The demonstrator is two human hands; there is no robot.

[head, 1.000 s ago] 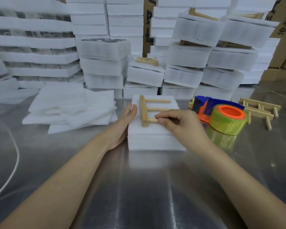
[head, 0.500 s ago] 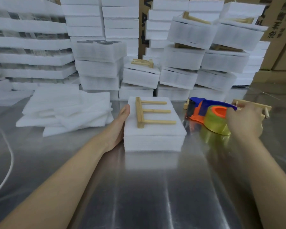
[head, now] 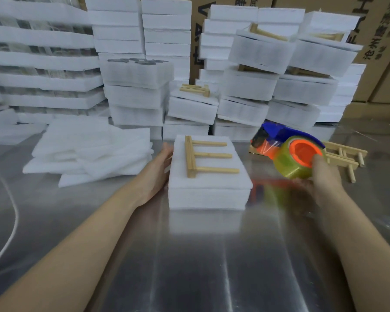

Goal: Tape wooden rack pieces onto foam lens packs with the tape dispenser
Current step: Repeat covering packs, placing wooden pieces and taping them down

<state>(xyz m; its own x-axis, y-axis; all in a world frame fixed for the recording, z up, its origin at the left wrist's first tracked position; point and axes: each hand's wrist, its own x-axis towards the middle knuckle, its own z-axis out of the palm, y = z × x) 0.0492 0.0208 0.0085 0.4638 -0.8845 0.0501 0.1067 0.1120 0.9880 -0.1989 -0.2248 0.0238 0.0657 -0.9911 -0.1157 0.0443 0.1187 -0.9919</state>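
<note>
Foam lens pack (head: 212,185): white, soft-faced rectangular block lying flat on the steel table (head: 189,262), centred in front of the person and within reach of both hands.
Wooden rack piece (head: 190,156): pale wood, one thick bar with three round pegs pointing right. It lies loose on top of the pack, toward the far left; no tape is visible across it.
Left hand (head: 159,170): fingers straight, flat against the pack's left side wall. Judged purpose: bracing the light block so that it does not slide.
Right hand (head: 324,180): wrapped round the tape dispenser (head: 288,152), thumb on the roll's face and fingers underneath. The dispenser is lifted clear of the table, to the right of the pack and apart from it.
Dispenser build: blue and orange plastic body, orange hub, yellowish glossy roll; motion-blurred, so the cutter edge cannot be made out.
Spare rack pieces (head: 345,158): same pale wood, on the table behind the dispenser, ready for the next packs.
Loose foam sheets (head: 88,152): thin, limp, piled at left.
Stacked packs (head: 252,82): at the rear; several carry rack pieces on top.
</note>
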